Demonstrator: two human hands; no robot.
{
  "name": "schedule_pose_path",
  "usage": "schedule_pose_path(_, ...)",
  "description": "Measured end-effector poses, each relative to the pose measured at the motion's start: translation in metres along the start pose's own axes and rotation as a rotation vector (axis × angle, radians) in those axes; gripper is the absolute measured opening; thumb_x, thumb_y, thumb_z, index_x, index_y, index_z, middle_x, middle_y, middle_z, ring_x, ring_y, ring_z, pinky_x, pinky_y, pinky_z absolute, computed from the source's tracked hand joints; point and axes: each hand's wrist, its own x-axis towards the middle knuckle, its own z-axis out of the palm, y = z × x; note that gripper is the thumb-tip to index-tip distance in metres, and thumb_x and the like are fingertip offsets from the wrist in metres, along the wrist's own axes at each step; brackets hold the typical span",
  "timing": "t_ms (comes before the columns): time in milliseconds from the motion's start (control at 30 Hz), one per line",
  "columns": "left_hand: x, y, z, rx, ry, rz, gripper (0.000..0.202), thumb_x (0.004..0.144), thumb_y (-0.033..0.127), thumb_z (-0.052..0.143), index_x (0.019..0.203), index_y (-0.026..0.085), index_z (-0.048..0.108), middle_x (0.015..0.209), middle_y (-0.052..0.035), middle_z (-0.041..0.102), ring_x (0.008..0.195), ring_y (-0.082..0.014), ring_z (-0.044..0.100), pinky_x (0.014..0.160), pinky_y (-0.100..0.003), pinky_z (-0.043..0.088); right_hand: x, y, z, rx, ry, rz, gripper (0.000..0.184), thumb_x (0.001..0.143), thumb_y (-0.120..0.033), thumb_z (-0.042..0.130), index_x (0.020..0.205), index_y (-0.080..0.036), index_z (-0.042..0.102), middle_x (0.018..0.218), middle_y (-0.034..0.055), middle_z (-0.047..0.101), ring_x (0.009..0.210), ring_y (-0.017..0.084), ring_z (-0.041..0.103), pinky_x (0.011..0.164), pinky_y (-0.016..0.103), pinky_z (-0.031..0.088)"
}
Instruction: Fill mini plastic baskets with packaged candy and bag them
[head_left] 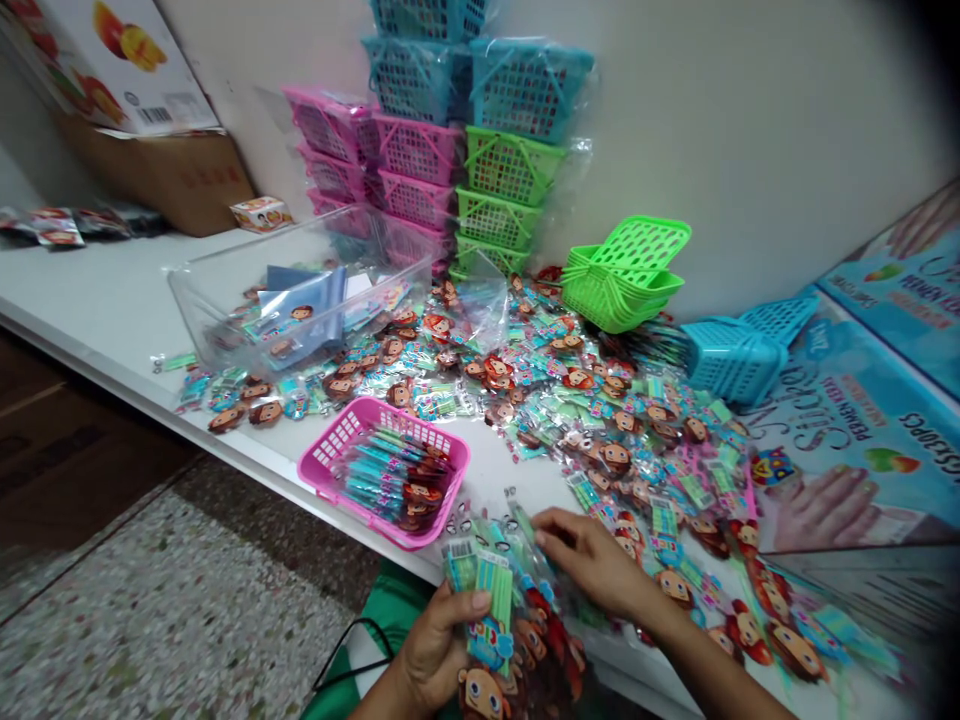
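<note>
My left hand is closed round a bunch of cartoon-printed candy packets, with the thumb across the front one. The packets show green striped sticks and a brown-haired figure. At the bunch's upper right edge, my right hand has its thumb and fingers pinched on a clear-topped packet. Just beyond my left hand, a pink basket at the table edge contains a row of similar packets. A wide heap of loose packets spreads behind and to the right of my hands.
Wrapped pink baskets, blue baskets and green baskets are stacked against the wall. Nested green baskets and blue baskets stand right. A clear bin sits left; printed cartons border the right side.
</note>
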Motion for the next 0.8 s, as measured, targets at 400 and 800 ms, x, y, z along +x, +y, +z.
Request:
schedule_pose_path(400,-0.002,-0.001,-0.005,-0.001,-0.007,-0.029,0.034,0.070,0.013,0.063,0.104,0.009,0.063,0.081,-0.0118,0.071,0.084,-0.0266,0.067,0.079,-0.040,0.050,0.032,-0.001,-0.015,-0.055,-0.071,-0.123,0.046,0.093,-0.047,0.033,0.079,-0.017,0.064,0.075,0.0025,0.062,0.074,0.016,0.057,0.071,0.027,0.044)
schedule_pose_path(800,-0.001,0.003,-0.012,0.090,-0.149,-0.065,0.041,0.068,0.013,0.063,0.108,0.010,0.061,0.087,-0.0126,0.071,0.081,-0.0274,0.068,0.065,-0.032,0.051,0.177,-0.030,0.026,-0.833,-0.010,-0.326,0.034,0.093,-0.021,0.039,0.122,-0.013,0.053,0.116,0.0158,0.060,0.110,0.026,0.050,0.093,0.038,0.037)
